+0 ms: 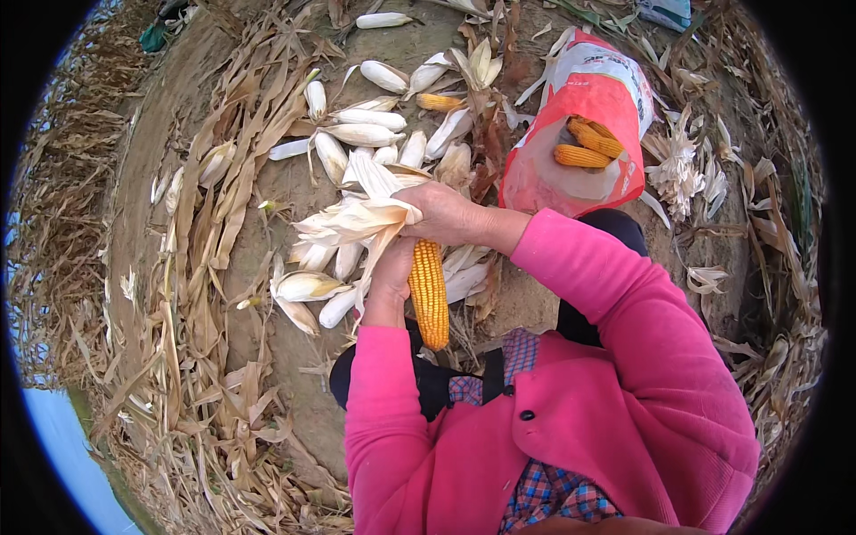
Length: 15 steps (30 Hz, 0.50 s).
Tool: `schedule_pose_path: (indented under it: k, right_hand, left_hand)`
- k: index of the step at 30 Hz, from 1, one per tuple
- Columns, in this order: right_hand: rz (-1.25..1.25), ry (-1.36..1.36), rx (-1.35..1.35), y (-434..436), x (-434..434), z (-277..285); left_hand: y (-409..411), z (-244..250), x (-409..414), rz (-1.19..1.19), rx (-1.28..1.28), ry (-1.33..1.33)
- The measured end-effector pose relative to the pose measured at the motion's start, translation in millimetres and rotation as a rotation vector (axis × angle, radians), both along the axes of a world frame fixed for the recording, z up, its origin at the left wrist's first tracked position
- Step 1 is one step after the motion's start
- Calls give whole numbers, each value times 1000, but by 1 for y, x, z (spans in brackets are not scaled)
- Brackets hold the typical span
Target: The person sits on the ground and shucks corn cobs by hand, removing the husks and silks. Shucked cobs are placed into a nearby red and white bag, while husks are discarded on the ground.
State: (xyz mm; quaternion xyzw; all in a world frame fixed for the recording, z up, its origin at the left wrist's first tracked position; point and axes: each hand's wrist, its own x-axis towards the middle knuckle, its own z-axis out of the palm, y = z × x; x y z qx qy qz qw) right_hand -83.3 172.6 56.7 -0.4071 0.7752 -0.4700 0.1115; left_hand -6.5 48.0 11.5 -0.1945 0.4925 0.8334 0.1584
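Observation:
A bare yellow corn ear (429, 294) points down toward my lap, its pale husk (361, 217) peeled back at the far end. My right hand (438, 212) is closed around the husk and the base of this ear. Just below it, my left hand (393, 267) grips the same ear from the left side, partly covered by husk leaves. Its fingers are largely hidden. Beyond both hands lies a loose pile of corn ears in white husks (364, 134) on the soil. Among them is one husked yellow ear (439, 102).
A red and white woven sack (568, 190) lies at the right with its mouth toward me, holding several yellow ears (588, 144). Dry corn stalks and leaves (221, 180) cover the ground at the left. Stripped husks (679, 167) lie right of the sack.

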Motion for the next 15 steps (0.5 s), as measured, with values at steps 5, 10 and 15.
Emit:
schedule_pose_path:
  k: [5,10,15]
  right_hand:
    - [-114,-880,-508,-7,4,23]
    - [-262,-1210,-831,-17,4,46]
    - [-205,-1173,-866,-20,-3,64]
  left_hand:
    - [0,35,0,-49,82,212]
    - [7,39,3,19,33,335]
    - [13,33,1,212,-18,376]
